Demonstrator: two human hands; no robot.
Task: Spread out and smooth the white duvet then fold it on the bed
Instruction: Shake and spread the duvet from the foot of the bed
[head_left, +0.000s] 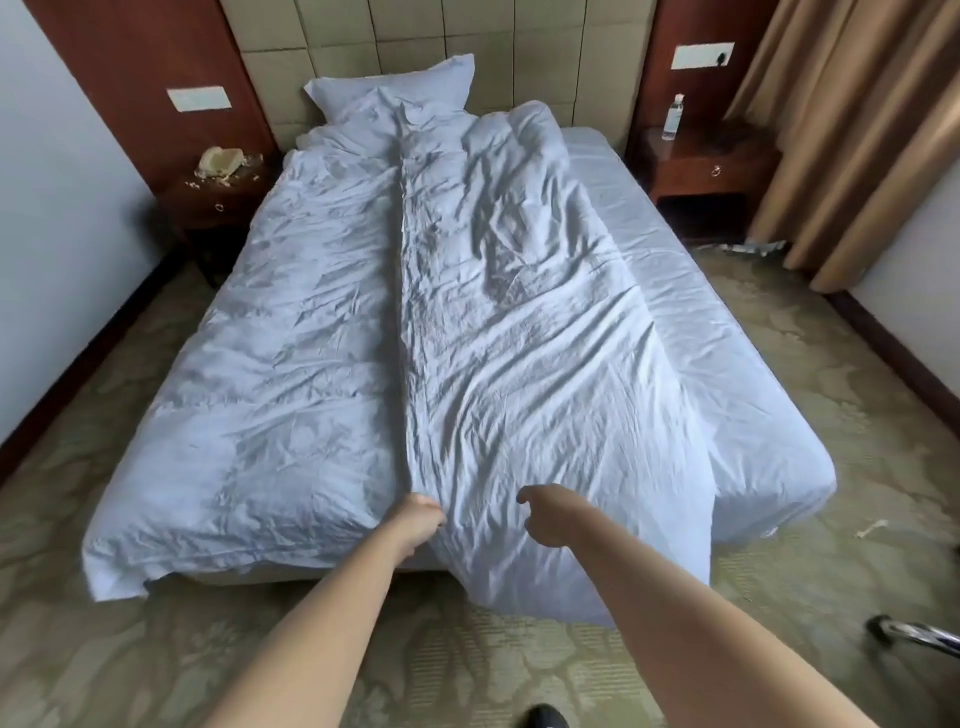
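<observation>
Left hand (420, 519) pinches the folded edge of the white duvet (467, 338) at the foot of the bed (727, 364). Right hand (545, 517) hangs just above the duvet with loosely curled fingers, holding nothing. One side of the duvet is folded over to the middle, and its near end hangs off the foot. The bare sheet shows on the right side of the bed. A pillow (395, 91) leans on the padded headboard (519, 52). Small wooden tables stand on both sides. A bottle (673, 117) stands on the right one. A patterned carpet (104, 649) runs all around the bed. A dark shoe (543, 717) is cut off at the bottom.
</observation>
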